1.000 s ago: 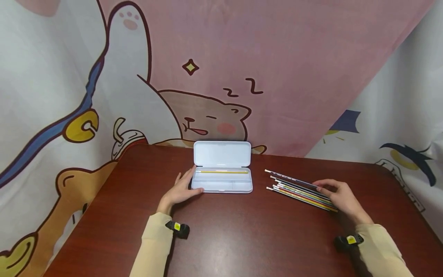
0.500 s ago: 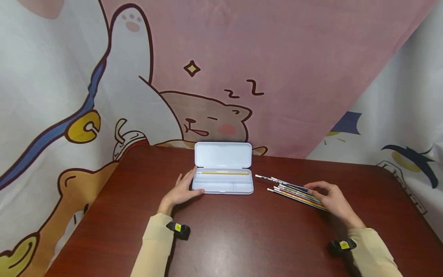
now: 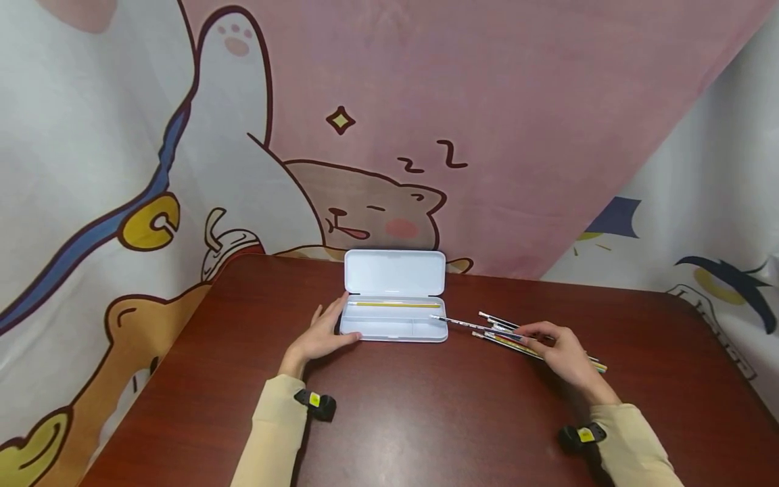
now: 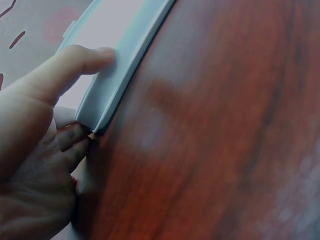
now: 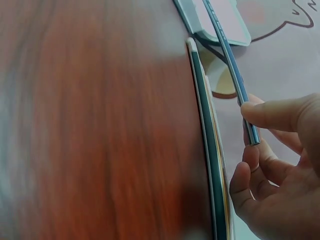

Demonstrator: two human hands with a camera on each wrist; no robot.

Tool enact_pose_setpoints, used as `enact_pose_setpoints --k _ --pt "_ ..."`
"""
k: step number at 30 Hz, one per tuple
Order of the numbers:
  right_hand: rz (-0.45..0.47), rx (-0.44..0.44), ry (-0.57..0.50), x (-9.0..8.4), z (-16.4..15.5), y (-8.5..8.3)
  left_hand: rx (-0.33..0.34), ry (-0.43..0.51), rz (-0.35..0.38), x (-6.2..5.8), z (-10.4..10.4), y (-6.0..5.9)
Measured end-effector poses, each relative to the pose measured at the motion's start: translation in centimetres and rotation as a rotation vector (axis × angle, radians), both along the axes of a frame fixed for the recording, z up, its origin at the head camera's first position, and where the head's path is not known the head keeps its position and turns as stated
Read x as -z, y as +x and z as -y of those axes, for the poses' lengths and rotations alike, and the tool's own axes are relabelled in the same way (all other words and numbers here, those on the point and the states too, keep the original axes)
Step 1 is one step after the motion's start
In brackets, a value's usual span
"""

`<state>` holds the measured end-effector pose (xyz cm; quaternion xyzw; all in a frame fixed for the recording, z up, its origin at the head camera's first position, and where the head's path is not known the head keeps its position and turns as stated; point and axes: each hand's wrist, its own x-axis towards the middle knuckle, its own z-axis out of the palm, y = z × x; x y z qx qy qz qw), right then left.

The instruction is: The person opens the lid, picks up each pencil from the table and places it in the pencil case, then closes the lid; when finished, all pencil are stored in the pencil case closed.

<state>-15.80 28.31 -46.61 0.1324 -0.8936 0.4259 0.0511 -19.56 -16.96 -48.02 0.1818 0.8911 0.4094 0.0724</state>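
Note:
A white pencil case [image 3: 395,272] stands with its lid raised at the back of the table, a yellow pencil [image 3: 395,305] lying in its rear compartment. My left hand [image 3: 315,346] holds the case by its left end, thumb over the front rim and fingers along the side. With thumb and fingertips, my right hand [image 3: 562,353] pinches a dark patterned pencil [image 5: 229,57] near its unerasered end. The white eraser end of this pencil overlaps the case's front right compartment in the head view. Below the right hand lie several pencils [image 3: 511,346] in a loose bundle, partly hidden by it.
The reddish-brown table [image 3: 414,406] carries the case and the bundle. Behind it hangs a cartoon-printed cloth [image 3: 517,135], close to the raised lid. Each wrist wears a small black camera [image 3: 319,406].
My right hand has drawn the dark pencil leftward off the bundle, bringing its eraser end to the case. Bundled pencils have shifted slightly. My left hand stays at the case.

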Motion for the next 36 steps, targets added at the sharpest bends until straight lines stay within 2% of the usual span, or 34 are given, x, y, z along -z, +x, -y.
enact_pose_setpoints --k 10,18,25,36 --pt "-0.096 -0.067 -0.013 0.4 3.0 -0.6 -0.006 0.009 0.009 -0.1 0.1 0.1" --pt "-0.075 -0.083 -0.008 0.2 5.6 -1.2 0.004 -0.021 0.002 0.1 0.2 0.0" --pt "-0.092 -0.095 -0.025 0.3 7.5 -2.4 0.008 -0.006 -0.009 -0.2 0.1 0.0" --pt "-0.04 -0.122 -0.01 -0.3 10.3 -3.9 0.007 0.003 -0.009 0.0 0.1 0.0"
